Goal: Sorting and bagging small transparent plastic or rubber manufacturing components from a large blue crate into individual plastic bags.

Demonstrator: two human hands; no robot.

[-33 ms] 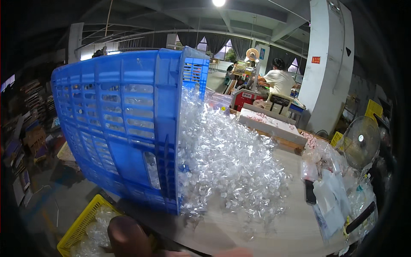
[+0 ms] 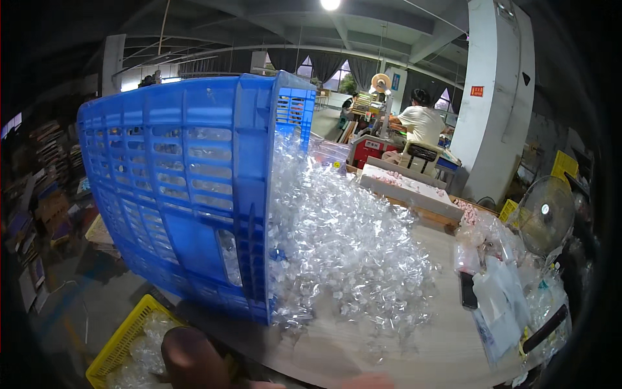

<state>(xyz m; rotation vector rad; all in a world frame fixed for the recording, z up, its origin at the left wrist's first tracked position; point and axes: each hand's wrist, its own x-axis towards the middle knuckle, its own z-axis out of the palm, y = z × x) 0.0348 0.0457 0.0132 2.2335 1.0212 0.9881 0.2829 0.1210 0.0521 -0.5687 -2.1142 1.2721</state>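
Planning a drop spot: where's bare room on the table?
Tabletop strip between the clear plastic pile and the black flat object; also its front, nearer the lower edge, bordered by pile and blue crate. Crowded: the crate's mouth, and the right side, under plastic bags.

"What lights the room?"
"A round, glowing white lamp [image 2: 330, 4] on the grey, beamed ceiling [image 2: 389, 26], and far windows [image 2: 334, 82] with dark cloth curtains [image 2: 326, 63]."
"And below?"
"A thick, off-white, square-edged column [image 2: 494, 110] stands at right; dim grey floor [image 2: 107, 295] shows at left."
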